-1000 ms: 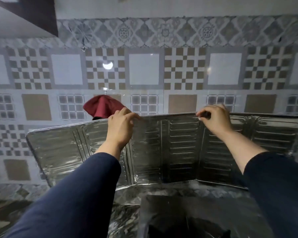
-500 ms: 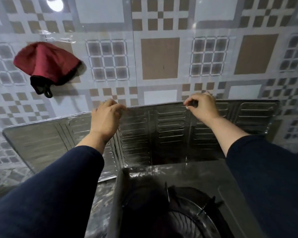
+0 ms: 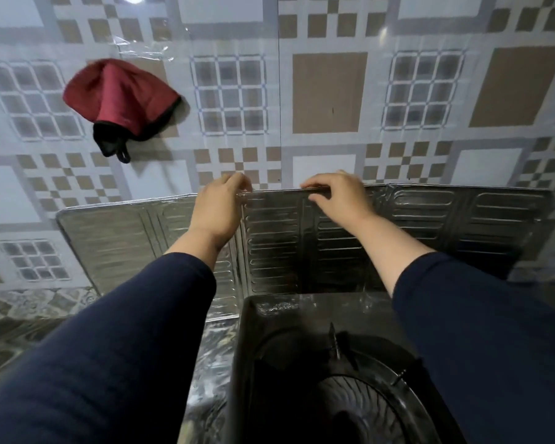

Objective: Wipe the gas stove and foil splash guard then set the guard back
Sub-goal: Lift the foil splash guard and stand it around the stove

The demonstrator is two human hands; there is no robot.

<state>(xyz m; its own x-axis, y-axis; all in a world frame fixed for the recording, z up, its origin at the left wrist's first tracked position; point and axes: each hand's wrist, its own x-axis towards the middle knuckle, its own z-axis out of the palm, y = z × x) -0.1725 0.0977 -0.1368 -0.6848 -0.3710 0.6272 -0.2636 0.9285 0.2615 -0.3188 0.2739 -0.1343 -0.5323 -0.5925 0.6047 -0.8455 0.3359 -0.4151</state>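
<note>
While both hands' fingers pinch its top edge, left hand [image 3: 218, 210] and right hand [image 3: 337, 197], the foil splash guard [image 3: 430, 225] stands upright, long axis running left-right behind the gas stove [image 3: 282, 347].

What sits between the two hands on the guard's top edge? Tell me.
Only a bare stretch of the foil guard rim between left hand and right hand, head view.
</note>
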